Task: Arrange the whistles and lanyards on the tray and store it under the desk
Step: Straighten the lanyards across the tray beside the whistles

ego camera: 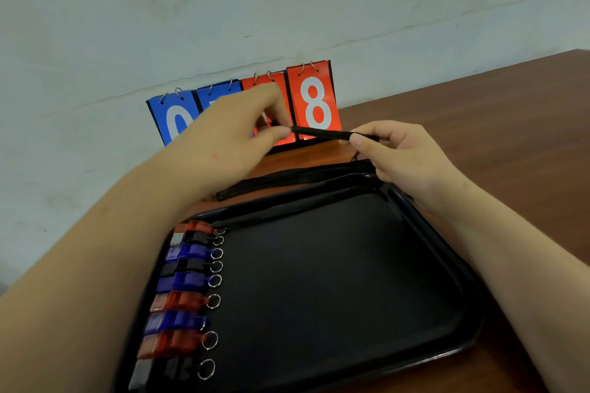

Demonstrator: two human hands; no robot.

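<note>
From the head camera, both hands are raised above the far edge of a black tray (319, 281). The left hand (236, 137) pinches one end of a black lanyard (322, 133) between thumb and fingertips. The right hand (399, 153) pinches the strap further along with thumb and forefinger, its other fingers curled. The strap is stretched nearly level between them.

Below the hands, more lanyards (287, 177) lie on the wooden desk (479, 105), just beyond the tray's far rim. Under the left forearm, a row of red, blue and black whistles (185, 284) lines the tray's left side, their metal rings pointing toward the tray's middle. Behind the hands a flip scoreboard (316, 105) stands against the wall.
</note>
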